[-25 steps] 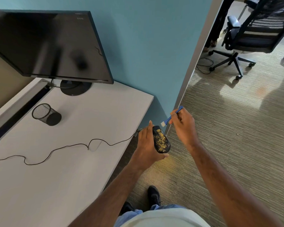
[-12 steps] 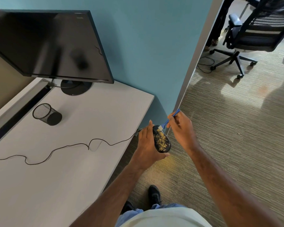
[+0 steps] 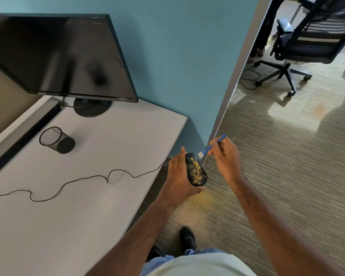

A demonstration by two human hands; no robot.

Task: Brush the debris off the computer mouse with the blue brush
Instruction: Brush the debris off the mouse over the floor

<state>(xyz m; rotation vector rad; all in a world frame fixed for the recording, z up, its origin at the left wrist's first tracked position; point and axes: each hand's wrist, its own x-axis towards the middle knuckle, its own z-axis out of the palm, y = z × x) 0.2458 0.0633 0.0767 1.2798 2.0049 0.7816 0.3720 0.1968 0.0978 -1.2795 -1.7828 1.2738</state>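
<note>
1. The blue brush (image 3: 211, 147) has been lifted off the computer mouse (image 3: 196, 169) since half a second ago; its white bristles are now held just beyond the mouse's far end, apart from it.
2. One stroke is judged finished, yet yellow debris (image 3: 195, 171) is still spread across the shell, so more strokes seem needed.
3. The brush's thin handle is pinched by the curled fingers of the right hand (image 3: 226, 156).
4. The mouse is gripped by the left hand (image 3: 177, 174) over the carpet (image 3: 287, 156), past the desk (image 3: 68, 206) edge, thumb under its near end.
5. The mouse is smooth, glossy, rounded black plastic; the debris looks granular and loose; a thin cable (image 3: 84, 179) trails across the matte desk.
</note>
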